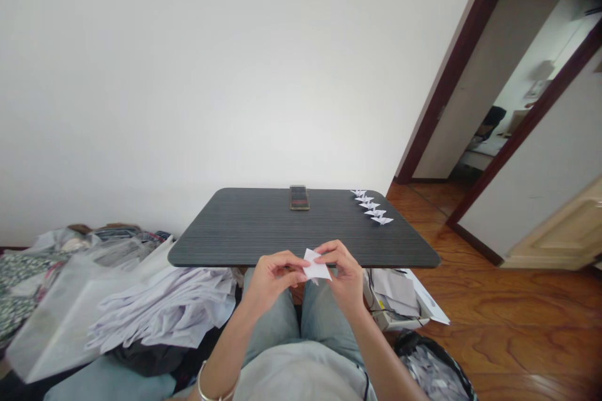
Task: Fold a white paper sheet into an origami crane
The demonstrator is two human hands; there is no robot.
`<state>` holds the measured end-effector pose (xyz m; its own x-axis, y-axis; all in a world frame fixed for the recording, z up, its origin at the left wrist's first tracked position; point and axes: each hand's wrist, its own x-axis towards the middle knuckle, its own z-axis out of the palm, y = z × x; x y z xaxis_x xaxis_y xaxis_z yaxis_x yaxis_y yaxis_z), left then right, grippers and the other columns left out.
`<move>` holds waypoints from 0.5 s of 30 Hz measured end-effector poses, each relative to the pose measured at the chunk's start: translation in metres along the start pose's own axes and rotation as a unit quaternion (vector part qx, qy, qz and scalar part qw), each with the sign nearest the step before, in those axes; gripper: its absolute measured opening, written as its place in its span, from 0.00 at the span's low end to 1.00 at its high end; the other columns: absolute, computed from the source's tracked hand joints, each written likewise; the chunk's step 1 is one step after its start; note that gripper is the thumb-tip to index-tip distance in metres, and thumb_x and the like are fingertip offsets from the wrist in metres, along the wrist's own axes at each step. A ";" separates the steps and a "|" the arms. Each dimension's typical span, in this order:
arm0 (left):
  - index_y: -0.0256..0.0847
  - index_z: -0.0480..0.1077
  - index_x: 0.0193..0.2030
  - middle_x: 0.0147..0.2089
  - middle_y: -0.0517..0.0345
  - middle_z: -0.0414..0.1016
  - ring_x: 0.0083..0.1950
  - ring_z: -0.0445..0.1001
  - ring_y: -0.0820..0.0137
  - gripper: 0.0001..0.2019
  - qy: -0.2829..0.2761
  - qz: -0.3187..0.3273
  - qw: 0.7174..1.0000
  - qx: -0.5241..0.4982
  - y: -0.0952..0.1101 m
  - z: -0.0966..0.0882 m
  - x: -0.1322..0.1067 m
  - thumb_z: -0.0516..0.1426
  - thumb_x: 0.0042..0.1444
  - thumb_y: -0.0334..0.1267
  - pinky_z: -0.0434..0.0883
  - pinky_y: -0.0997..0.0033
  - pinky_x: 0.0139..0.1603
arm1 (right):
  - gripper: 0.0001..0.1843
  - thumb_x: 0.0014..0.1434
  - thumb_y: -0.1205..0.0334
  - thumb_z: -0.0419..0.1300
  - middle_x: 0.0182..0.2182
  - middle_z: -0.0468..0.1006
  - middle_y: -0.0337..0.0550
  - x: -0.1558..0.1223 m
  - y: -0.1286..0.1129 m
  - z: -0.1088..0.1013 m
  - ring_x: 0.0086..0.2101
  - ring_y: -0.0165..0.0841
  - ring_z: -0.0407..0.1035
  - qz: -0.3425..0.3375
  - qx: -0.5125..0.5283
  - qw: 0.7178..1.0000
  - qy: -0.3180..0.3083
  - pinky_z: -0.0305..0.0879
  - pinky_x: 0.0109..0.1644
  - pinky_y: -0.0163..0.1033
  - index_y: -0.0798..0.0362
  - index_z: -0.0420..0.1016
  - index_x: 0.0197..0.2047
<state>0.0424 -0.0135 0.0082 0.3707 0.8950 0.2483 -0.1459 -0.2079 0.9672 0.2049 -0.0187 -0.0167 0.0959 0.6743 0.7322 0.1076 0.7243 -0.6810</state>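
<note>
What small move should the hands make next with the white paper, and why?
Probably press the crease firmer in the small white folded paper: the left hand and right hand pinch it from both sides, and the row of white origami cranes on the dark grey table looks sharply folded.

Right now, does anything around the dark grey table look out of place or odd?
Mainly the rumpled white sheets heaped left of the person's knees, looking spilled beside a translucent white bag. The small white folded paper figures on the dark grey table stand in a tidy row.
</note>
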 end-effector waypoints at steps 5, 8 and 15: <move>0.40 0.79 0.29 0.25 0.58 0.71 0.25 0.67 0.76 0.04 0.015 0.031 0.999 0.006 -0.002 -0.001 0.003 0.64 0.43 0.32 0.66 0.78 0.24 | 0.13 0.50 0.77 0.58 0.32 0.72 0.41 0.000 0.000 0.001 0.34 0.34 0.68 0.007 0.018 1.000 -0.016 0.63 0.37 0.39 0.47 0.76 0.30; 0.40 0.79 0.29 0.26 0.58 0.73 0.26 0.68 0.75 0.04 0.026 0.059 0.997 0.043 -0.002 -0.001 0.003 0.64 0.43 0.31 0.66 0.78 0.27 | 0.12 0.50 0.76 0.59 0.32 0.72 0.41 0.000 -0.001 0.001 0.34 0.34 0.68 0.006 0.020 1.000 -0.020 0.62 0.37 0.39 0.48 0.76 0.30; 0.41 0.79 0.31 0.28 0.55 0.76 0.30 0.72 0.72 0.04 0.043 0.109 0.986 0.121 0.005 0.001 0.001 0.63 0.46 0.33 0.67 0.76 0.31 | 0.10 0.51 0.74 0.59 0.31 0.72 0.41 0.001 -0.001 0.002 0.33 0.34 0.68 0.002 0.016 1.000 -0.022 0.63 0.36 0.39 0.49 0.77 0.30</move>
<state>0.0433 -0.0143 0.0135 0.2735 0.8468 0.4562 0.0135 -0.4776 0.8784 0.2033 -0.0183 -0.0152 0.0524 0.6823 0.7292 0.0757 0.7254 -0.6842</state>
